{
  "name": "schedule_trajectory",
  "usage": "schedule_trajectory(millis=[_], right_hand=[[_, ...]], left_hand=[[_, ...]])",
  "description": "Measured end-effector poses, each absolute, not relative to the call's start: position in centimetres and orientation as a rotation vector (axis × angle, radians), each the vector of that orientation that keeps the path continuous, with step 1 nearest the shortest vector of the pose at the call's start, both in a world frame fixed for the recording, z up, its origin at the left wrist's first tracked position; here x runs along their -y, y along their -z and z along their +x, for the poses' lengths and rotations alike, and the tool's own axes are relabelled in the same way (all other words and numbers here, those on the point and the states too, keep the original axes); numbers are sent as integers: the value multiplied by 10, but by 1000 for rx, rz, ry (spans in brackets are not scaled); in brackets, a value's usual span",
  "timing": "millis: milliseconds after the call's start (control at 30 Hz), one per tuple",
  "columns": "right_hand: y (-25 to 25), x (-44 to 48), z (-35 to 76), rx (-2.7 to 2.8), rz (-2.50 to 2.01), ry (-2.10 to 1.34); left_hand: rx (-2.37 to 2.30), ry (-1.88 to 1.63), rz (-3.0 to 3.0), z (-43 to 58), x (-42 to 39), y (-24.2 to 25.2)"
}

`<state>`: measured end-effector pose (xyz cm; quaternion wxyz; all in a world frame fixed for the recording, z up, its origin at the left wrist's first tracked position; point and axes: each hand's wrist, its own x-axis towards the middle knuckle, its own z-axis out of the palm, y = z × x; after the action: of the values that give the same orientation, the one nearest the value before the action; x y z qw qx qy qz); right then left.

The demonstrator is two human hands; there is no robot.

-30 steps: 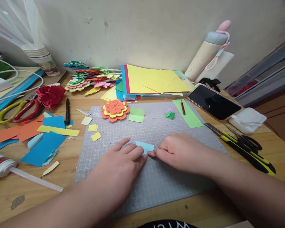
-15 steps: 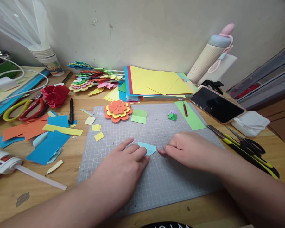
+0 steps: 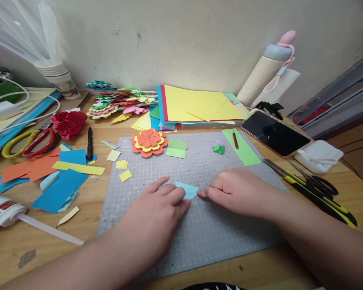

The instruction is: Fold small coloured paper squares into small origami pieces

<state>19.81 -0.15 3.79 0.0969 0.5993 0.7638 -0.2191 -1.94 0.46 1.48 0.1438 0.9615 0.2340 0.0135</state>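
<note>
A small folded piece of light blue paper [image 3: 190, 190] lies on the grey cutting mat [image 3: 218, 229]. My left hand [image 3: 159, 213] pins its left part down, with thumb and index finger close together there and another finger stretched out to the side. At the paper's right corner is the fingertip of my right hand [image 3: 234, 189], whose other fingers are curled in with nothing seen in them. Beyond my hands, an orange and yellow paper flower [image 3: 149, 141] and a creased light green paper [image 3: 176, 148] rest on the mat.
Yellow paper squares [image 3: 125, 176] and a green paper strip [image 3: 248, 151] lie on the mat. At right are a utility knife [image 3: 314, 197], black scissors [image 3: 320, 185] and a phone [image 3: 275, 133]. A glue gun [image 3: 4, 211] and blue paper scraps [image 3: 60, 191] are at left.
My right hand's fingertip has shifted slightly left and now meets the light blue paper's corner. My left hand stays in place on the paper.
</note>
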Motion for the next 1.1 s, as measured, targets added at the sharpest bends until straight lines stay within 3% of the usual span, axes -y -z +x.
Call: schedule_trajectory(millis=[333,767,933,1100], right_hand=[[-10,-3,198,-2903,1469,742],[-1,-4,202,-3131,1188,339],[-3,-7,201,-3201,1227,511],[-7,0,194,-3231,1579,1163]], left_hand=[[-754,-396,2713,-17,-13,-2],[-726,-472,2782,-11,-17,2],[-750,-659,2696,-13,-19,0],[-806,-839,2431,-17,-15,-2]])
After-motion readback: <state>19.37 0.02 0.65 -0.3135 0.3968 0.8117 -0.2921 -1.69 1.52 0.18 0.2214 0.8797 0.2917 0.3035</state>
